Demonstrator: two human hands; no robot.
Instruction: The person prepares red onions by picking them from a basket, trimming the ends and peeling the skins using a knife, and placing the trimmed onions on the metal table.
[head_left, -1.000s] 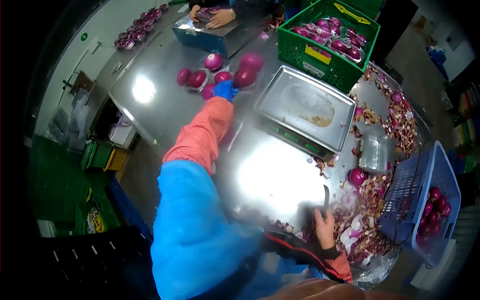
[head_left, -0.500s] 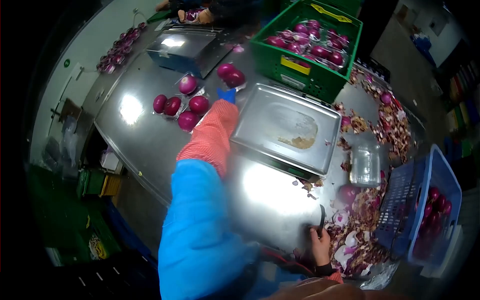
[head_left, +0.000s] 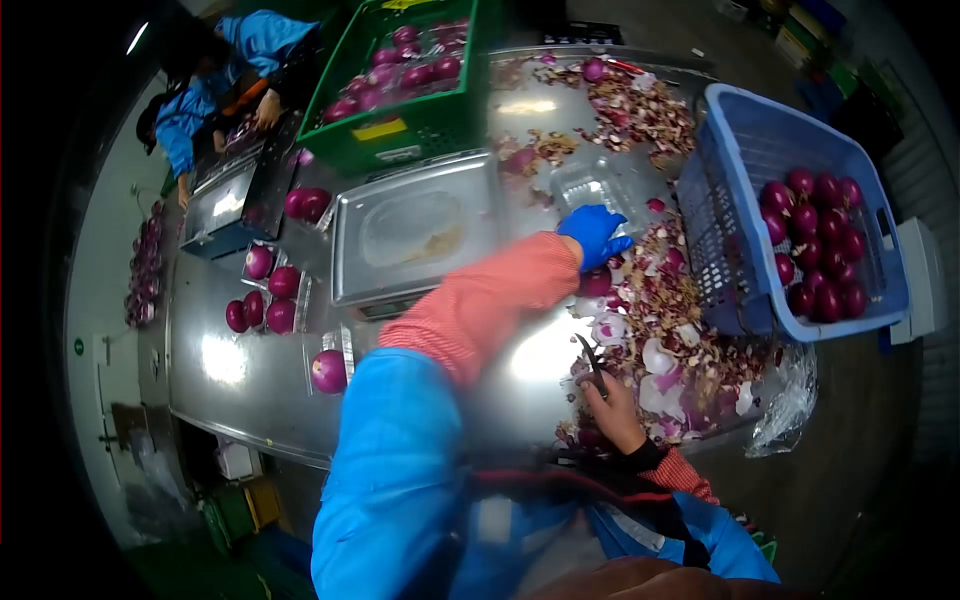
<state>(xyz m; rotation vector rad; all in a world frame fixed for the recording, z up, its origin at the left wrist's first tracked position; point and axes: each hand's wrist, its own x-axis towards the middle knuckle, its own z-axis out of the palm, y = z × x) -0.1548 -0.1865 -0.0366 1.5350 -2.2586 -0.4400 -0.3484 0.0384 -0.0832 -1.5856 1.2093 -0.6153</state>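
My left hand (head_left: pixel 597 236), in a blue glove, reaches across the table with its fingers apart. It is just above a red onion (head_left: pixel 595 283) and close to a clear plastic tray (head_left: pixel 590 184); whether it touches either I cannot tell. Bare and closed, my right hand (head_left: pixel 615 412) grips a small knife (head_left: pixel 592 362) with a dark curved blade, low over the peelings (head_left: pixel 660 290). A peeled-looking onion (head_left: pixel 608 328) lies among the skins near the blade. On the left, a red onion (head_left: pixel 329 371) sits in a clear tray beside several more packed onions (head_left: pixel 281 316).
A metal-topped scale (head_left: pixel 415 225) stands mid-table, behind it a green crate (head_left: pixel 390 135) of wrapped onions. At right is a blue basket (head_left: pixel 735 300) of red onions. Crumpled clear plastic (head_left: pixel 788 405) hangs by the edge. Co-workers (head_left: pixel 205 95) handle onions at a machine (head_left: pixel 225 205).
My left hand has swung from the packed onions on the left to the onion and clear tray on the right. The view has turned right. My right hand still holds the knife.
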